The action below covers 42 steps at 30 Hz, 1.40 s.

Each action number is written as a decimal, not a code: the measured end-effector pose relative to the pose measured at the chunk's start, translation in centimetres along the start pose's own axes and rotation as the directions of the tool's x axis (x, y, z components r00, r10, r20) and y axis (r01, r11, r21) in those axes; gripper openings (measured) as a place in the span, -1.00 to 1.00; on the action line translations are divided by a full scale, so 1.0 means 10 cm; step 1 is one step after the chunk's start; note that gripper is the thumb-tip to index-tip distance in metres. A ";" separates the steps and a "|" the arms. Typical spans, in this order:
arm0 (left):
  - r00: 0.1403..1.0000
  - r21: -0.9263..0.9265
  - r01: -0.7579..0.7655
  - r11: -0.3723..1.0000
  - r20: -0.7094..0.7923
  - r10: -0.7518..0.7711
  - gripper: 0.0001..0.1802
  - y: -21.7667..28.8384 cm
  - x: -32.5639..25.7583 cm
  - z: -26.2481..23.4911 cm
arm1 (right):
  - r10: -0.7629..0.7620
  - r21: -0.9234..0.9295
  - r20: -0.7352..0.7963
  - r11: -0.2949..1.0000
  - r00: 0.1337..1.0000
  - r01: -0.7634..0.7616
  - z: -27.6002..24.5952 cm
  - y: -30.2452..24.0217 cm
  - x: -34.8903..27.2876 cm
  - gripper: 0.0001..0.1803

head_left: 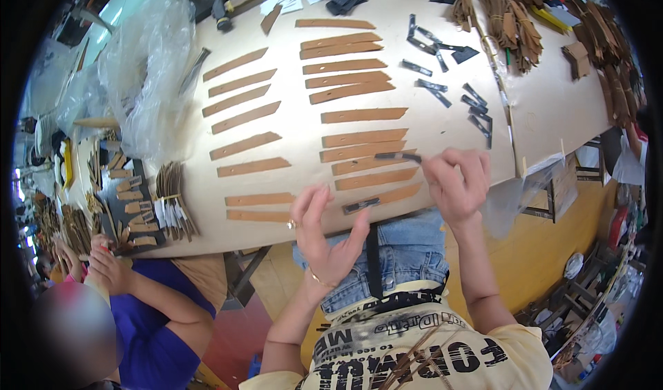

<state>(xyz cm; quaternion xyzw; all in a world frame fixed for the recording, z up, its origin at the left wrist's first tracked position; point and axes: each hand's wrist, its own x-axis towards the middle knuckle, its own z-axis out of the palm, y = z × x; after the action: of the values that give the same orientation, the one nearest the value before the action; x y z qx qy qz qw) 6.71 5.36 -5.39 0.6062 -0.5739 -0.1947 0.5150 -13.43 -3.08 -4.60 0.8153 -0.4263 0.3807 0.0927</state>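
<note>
My right hand [457,183] is closed, its fingertips pinching one end of a small black strip [398,157]. The strip's free end points left over the brown leather strips [366,136]. These slant-ended leather strips lie in two columns on the table. My left hand [323,241] is open, thumb and fingers apart, palm up at the table's near edge. It covers the right ends of the nearest left-column strips [259,215]. Between my hands, another black strip [361,206] lies on the nearest leather strip [397,195] of the right column.
Loose black strips [433,88] lie right of the columns. Bundled brown strips [514,31] pile up at the far right. Clear plastic bags [148,72] and a hammer [222,14] are at the back left. Another person's hands [110,269] work at left beside a black tray [131,210].
</note>
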 end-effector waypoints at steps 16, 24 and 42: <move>0.820 -0.148 0.524 0.839 0.354 -0.450 -0.85 -0.01 0.11 -0.17 | 0.229 0.395 0.631 0.728 0.741 -0.561 -0.05 -0.46 -0.05 -0.82; 0.818 0.009 0.545 0.838 0.213 -0.534 -0.90 -0.14 0.22 -0.09 | 0.438 0.221 0.674 0.648 0.594 -0.729 0.14 -0.58 -0.01 -0.89; 0.850 0.302 0.459 0.836 0.126 -0.512 -0.87 -0.10 0.26 0.02 | 0.504 0.141 0.505 0.753 0.700 -0.643 0.27 -0.63 -0.14 -0.87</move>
<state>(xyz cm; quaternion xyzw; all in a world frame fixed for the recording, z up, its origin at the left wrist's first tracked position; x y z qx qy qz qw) 7.73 2.76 -5.34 0.7717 -0.4700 -0.3028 0.3030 -7.61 0.46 -6.33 0.7063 -0.6064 0.2587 -0.2578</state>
